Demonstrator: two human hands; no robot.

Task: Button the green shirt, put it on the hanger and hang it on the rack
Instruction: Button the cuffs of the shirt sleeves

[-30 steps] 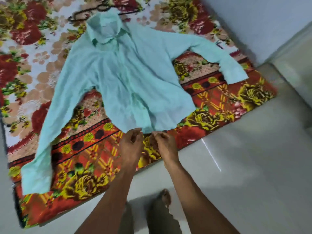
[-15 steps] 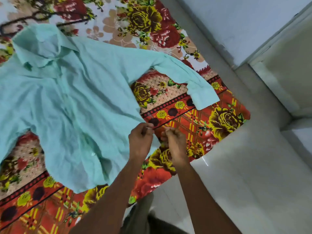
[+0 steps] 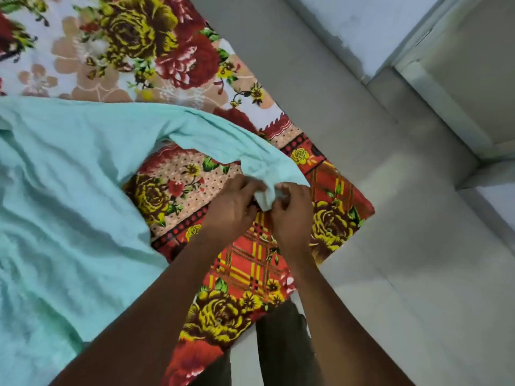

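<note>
Pale green shirt point(image 3: 69, 207) spread flat across the left half of the view, wrinkled, lying on a floral blanket point(image 3: 156, 51) patterned with red and yellow roses. One long sleeve point(image 3: 223, 140) stretched from the shirt body toward the right, ending in a cuff point(image 3: 266, 195) at mid-frame. Cuff lifted slightly off the blanket and pinched from both sides: left hand point(image 3: 232, 208) gripping its left edge with curled fingers, right hand point(image 3: 292, 215) gripping its right edge, thumb and fingertips closed on the fabric. Both hands nearly touching, knuckles toward the camera, with a small fold of cuff showing between them. Whether a button is between the fingers cannot be told. Two bare forearms reaching in from the near edge, crossing over the blanket's red-and-yellow checked border point(image 3: 250, 263). Blanket corner ending just right of the hands, on a pale grey tiled floor point(image 3: 404, 260). Dark trouser legs point(image 3: 281, 344) visible at the near edge between the forearms. Light wall point(image 3: 362, 20) and a pale door frame point(image 3: 446, 107) at the far right.
</note>
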